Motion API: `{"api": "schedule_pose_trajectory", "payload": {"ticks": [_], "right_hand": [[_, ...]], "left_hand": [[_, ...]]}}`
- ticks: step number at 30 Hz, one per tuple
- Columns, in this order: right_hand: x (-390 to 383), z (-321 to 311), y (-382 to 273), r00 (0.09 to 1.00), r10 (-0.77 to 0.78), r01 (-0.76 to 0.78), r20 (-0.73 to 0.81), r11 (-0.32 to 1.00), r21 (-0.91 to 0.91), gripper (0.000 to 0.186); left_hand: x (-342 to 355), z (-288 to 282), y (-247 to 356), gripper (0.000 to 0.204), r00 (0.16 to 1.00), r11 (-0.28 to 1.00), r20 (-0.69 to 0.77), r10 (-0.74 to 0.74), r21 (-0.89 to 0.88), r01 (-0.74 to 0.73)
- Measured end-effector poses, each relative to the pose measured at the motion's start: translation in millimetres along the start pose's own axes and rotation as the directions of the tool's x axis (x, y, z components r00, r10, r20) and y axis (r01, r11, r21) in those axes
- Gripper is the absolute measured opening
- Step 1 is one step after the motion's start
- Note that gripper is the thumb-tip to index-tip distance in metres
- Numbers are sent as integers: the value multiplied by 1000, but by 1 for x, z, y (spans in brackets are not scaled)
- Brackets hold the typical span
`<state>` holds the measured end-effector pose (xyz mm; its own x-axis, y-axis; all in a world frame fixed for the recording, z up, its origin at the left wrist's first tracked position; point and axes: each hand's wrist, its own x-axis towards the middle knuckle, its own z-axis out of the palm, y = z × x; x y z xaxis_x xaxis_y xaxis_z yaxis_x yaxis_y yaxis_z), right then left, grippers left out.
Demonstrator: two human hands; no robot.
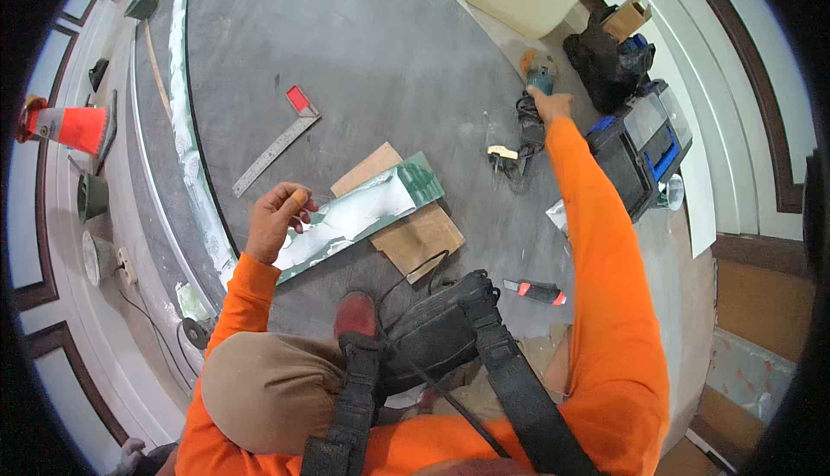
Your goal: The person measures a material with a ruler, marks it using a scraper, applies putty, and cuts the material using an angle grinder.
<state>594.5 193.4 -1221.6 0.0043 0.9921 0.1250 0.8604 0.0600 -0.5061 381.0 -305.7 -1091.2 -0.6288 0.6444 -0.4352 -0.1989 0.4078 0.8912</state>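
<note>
Two hands work apart: the left hand [278,213] rests, fingers curled, on the green tile [359,214] lying on wood blocks on the floor, uncut so far, while the right hand [550,104] closes around the far angle grinder [538,74].

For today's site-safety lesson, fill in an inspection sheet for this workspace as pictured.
Surface: grey concrete floor, dusty.
Job's things: green-and-white tile strip lying on wooden boards; angle grinder.
Clutter: steel square with red handle, utility knife, open toolbox, black bag, orange cone.
Hands: left hand rests at the strip's end; right hand reaches the grinder.
Cables: grinder cord bunched beside it.
Surroundings: white panelled walls.
</note>
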Motion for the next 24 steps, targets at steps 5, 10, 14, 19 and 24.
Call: {"api": "schedule_pose_trajectory", "payload": {"ticks": [5, 10, 14, 19, 24], "right_hand": [[70, -17, 54, 880, 192, -331, 434, 903, 272, 55], [-17, -36, 21, 611, 38, -711, 790, 465, 527, 30], [-42, -96, 7, 627, -282, -666, 726, 289, 687, 37], [-87, -224, -86, 689, -520, -571, 506, 41, 820, 37], [-122, -360, -112, 739, -541, -509, 402, -58, 859, 33]], "left_hand": [[-13, 48, 4, 17, 973, 997, 217, 74, 10, -78], [-42, 47, 3, 21, 971, 989, 239, 4, 144, -40], [-28, 117, 45, 38, 882, 816, 377, 282, 389, -428], [-27, 156, 109, 72, 787, 734, 455, 416, 344, -586], [-93, 152, 164, 75, 690, 859, 625, 366, 58, -508]]}}
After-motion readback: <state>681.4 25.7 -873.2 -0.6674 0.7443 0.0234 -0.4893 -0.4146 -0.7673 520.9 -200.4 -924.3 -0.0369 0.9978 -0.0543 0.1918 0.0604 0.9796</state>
